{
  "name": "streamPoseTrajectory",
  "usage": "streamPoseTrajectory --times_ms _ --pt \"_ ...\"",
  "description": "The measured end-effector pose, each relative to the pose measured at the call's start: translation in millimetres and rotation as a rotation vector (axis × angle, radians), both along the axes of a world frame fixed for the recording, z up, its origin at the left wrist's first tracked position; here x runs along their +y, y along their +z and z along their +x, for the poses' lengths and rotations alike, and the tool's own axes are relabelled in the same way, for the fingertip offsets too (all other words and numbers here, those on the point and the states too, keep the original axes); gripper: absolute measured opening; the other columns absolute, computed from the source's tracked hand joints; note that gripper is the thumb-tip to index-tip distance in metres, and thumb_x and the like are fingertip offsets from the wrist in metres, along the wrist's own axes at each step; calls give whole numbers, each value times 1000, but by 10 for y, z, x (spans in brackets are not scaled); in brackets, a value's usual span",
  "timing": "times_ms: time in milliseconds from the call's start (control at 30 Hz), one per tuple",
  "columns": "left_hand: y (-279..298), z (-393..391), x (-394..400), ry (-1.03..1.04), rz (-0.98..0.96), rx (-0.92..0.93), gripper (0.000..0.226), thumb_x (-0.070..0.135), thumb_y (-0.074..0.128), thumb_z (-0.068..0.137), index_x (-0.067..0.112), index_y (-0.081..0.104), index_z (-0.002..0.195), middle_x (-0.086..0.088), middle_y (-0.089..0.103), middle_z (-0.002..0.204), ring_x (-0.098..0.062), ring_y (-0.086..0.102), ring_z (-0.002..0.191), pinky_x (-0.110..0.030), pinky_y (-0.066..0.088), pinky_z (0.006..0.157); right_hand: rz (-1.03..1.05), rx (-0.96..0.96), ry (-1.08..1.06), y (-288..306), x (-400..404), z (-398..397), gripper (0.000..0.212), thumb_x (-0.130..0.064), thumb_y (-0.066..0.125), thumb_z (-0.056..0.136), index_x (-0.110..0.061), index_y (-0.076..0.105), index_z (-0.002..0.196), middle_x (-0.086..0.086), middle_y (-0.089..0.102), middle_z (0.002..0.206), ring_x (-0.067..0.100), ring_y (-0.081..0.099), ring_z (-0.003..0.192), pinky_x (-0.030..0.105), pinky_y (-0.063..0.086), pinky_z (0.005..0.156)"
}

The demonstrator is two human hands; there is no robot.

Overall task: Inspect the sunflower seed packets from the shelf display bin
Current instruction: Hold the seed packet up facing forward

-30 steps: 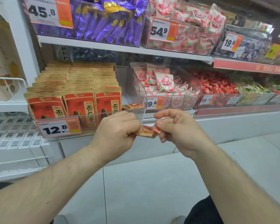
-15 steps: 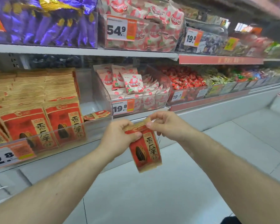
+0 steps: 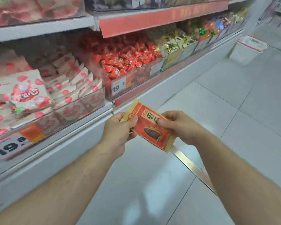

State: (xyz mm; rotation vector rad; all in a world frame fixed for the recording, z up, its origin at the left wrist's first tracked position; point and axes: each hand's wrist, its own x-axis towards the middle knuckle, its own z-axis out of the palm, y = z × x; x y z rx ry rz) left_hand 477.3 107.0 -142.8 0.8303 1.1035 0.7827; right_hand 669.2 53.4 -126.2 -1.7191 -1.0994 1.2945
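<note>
Head view shows the sunflower seed packet (image 3: 152,127) pinched between both hands, the left hand (image 3: 118,132) gripping its upper-left end and the right hand (image 3: 178,125) its right edge, long axis running diagonally down toward the right hand, printed face up.

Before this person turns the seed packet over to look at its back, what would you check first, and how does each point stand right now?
1. Left hand pinches the red and tan paper sunflower seed packet at its top: ok.
2. Right hand grips its right edge: ok.
3. Front print faces the camera: ok.
4. Packet held clear of the transparent plastic display bin: ok.
5. Seals intact: cannot tell.
6. Back side readable: cannot tell, hidden.
</note>
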Motion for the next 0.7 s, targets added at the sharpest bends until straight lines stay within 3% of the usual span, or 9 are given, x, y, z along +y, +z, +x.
streamPoseTrajectory --times_ms 200,300,400,500,700 --pt "1266 925 -85 -76 -118 -37 11 11 67 91 17 57 93 1 69 74 -7 62 54 -19 49 48 -4 98 -249 1116 -314 793 21 -21 73 86 -3 69 97 8 73 79 22 70 68 32 56 62" --pt "1979 1451 -304 -289 -143 9 6 16 63 95 18 58 98 2 73 84 -8 70 65 -24 52 58 -29 132 -335 1701 -509 1267 16 -22 74 87 -7 69 90 8 72 77 23 68 67 32 53 63" --pt "2548 2004 -523 -446 -118 103 11 7 62 94 17 66 97 1 76 88 -12 73 77 -25 55 62 -70 157 -353 2252 -688 1793 18 -22 75 86 -6 68 90 8 71 78 22 67 65 30 53 61" --pt "2964 2568 -548 -491 -74 207 21 1 67 89 15 67 105 -4 76 100 -24 71 99 -32 58 75 -99 155 -362 2731 -838 2317 28 -25 74 88 -1 67 99 10 71 83 23 68 70 35 55 67" --pt "3514 3407 -403 -558 -41 254 27 -1 69 86 20 65 104 3 75 97 -17 69 98 -32 56 78 -156 120 -344 3366 -835 3103 22 -28 73 89 -9 68 99 8 73 91 20 69 75 27 55 65"
